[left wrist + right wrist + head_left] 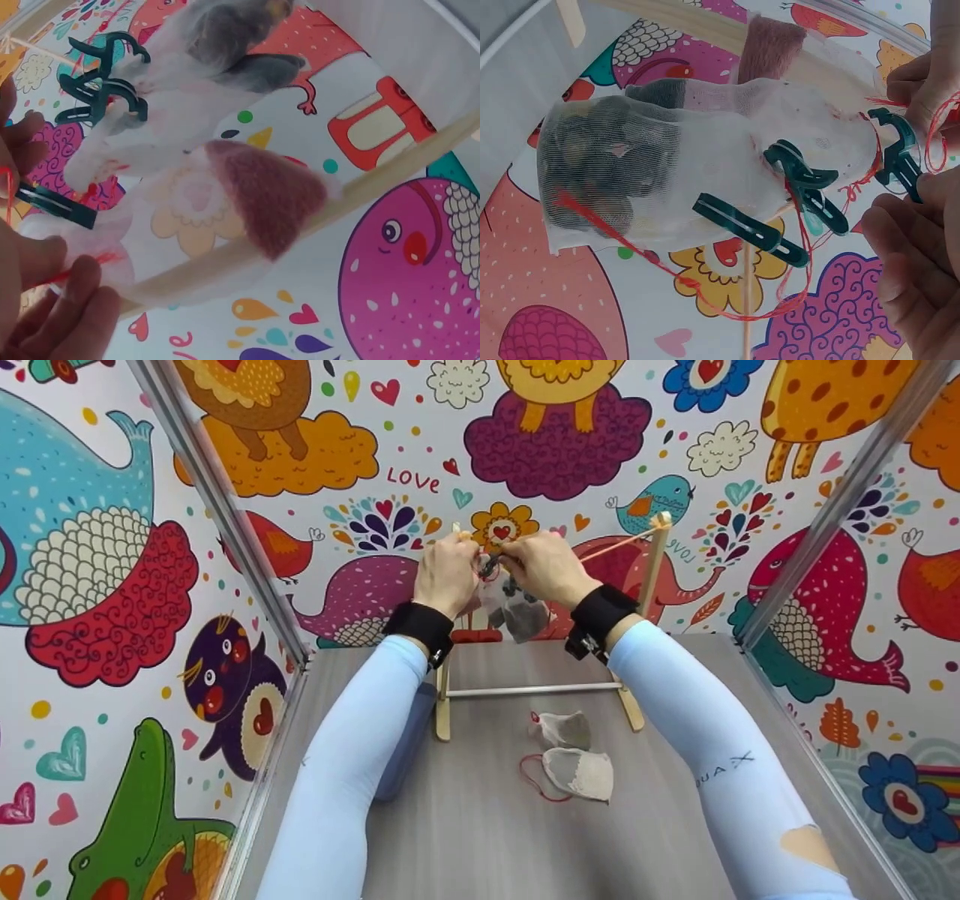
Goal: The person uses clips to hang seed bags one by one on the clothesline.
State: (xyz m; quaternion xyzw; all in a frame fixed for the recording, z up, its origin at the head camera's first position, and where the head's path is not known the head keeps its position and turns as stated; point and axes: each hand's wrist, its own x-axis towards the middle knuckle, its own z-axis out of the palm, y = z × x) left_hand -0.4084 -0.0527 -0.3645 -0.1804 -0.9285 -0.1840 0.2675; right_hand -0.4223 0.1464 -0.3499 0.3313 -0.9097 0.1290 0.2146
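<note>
My left hand pinches the top of a white mesh drawstring bag with reddish-brown contents at its bottom. A red drawstring shows between those fingers in the left wrist view. Close beside it, my right hand holds the end of a dark green clothespin, its jaws near the bag's top. Other mesh bags with dark contents hang alongside, with more green clothespins at their tops. Both hands are up at the cord of a wooden rack.
Two mesh drawstring bags, one behind the other, lie on the grey table in front of the rack. A blue box stands left, partly behind my left sleeve. A white bar joins the rack's feet. Patterned walls enclose the table.
</note>
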